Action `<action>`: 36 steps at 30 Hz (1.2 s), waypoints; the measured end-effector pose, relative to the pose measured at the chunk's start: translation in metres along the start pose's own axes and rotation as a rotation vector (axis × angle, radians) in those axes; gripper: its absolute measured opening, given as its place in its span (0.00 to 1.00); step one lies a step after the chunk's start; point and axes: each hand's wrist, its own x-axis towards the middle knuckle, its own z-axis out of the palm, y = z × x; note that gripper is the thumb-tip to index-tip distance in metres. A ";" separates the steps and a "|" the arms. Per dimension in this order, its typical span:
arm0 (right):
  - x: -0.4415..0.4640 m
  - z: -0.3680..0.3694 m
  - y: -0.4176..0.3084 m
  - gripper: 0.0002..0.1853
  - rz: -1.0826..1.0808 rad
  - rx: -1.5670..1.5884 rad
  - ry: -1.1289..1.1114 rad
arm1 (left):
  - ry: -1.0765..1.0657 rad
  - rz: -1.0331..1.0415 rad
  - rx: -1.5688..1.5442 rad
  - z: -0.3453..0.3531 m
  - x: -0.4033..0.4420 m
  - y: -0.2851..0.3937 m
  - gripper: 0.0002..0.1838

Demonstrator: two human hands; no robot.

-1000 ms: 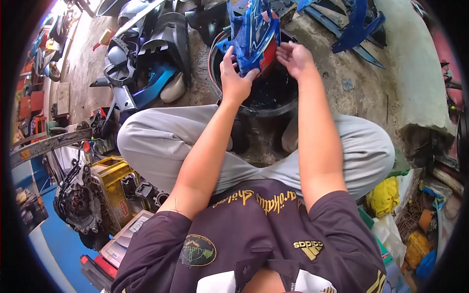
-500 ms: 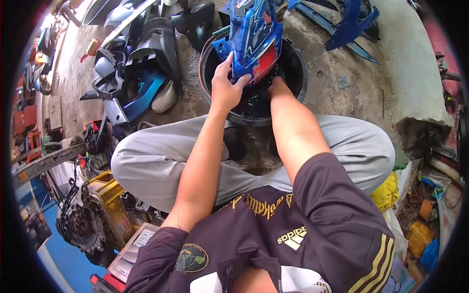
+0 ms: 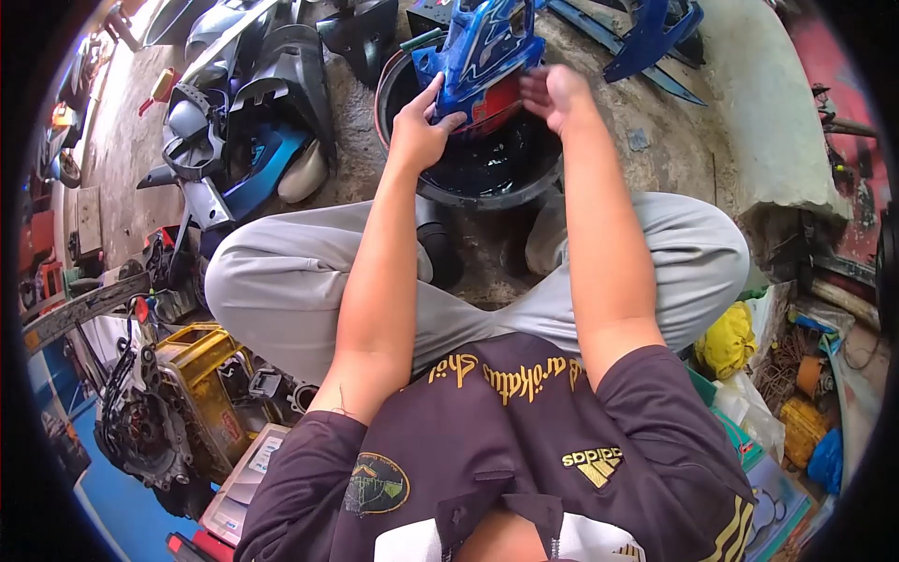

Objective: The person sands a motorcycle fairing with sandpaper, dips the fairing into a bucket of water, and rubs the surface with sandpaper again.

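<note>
A glossy blue motorcycle fairing panel with white line graphics and a red patch stands tilted over a black tub of dark water. My left hand grips the panel's near lower end, thumb on one side and fingers along the other. On the panel's right side, my right hand is raised beside the red patch. Its fingers are stretched out, slightly curved and blurred, with nothing seen in them. Whether they touch the panel I cannot tell.
Dark fairing parts and a blue panel piece lie to the left. More blue panels rest at the upper right near a pale concrete ledge. A yellow crate and engine parts stand at lower left.
My right hand has come up out of the tub to the panel's red side. My left hand keeps its grip. The view has shifted slightly.
</note>
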 end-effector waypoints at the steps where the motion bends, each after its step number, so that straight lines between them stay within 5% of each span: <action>1: 0.007 -0.004 0.012 0.15 0.032 0.018 0.045 | -0.019 0.004 -0.006 -0.001 0.001 0.001 0.47; 5: 0.097 -0.026 0.111 0.09 0.251 0.258 0.013 | -0.059 -0.033 -0.031 -0.005 0.002 0.006 0.47; 7: 0.089 0.005 0.142 0.06 0.371 0.443 0.288 | -0.064 -0.035 -0.048 -0.003 -0.001 0.010 0.46; 9: 0.132 0.018 0.207 0.15 0.462 0.411 0.377 | -0.045 0.040 -0.008 -0.001 0.000 0.004 0.46; 18: 0.159 0.031 0.201 0.24 0.189 0.914 0.107 | -0.060 0.014 -0.168 0.000 0.000 -0.010 0.45; 19: 0.153 0.021 0.190 0.25 0.226 0.802 0.118 | -0.034 0.013 -0.109 -0.003 -0.005 -0.005 0.45; 21: 0.107 0.002 0.139 0.09 0.296 0.538 0.123 | 0.007 0.025 -0.007 -0.003 -0.008 0.018 0.44; 23: 0.060 -0.006 0.088 0.13 0.243 0.326 0.160 | 0.034 0.070 -0.005 0.003 -0.005 -0.004 0.44; 28: 0.014 -0.005 0.014 0.17 -0.028 0.269 -0.197 | 0.055 0.064 0.061 0.006 -0.001 -0.013 0.45; 31: -0.013 -0.004 -0.001 0.19 0.008 0.434 -0.214 | 0.076 0.079 0.101 0.006 -0.004 -0.006 0.44; 36: 0.043 -0.022 0.068 0.17 0.204 0.091 0.073 | 0.073 0.043 0.178 0.003 -0.011 0.009 0.44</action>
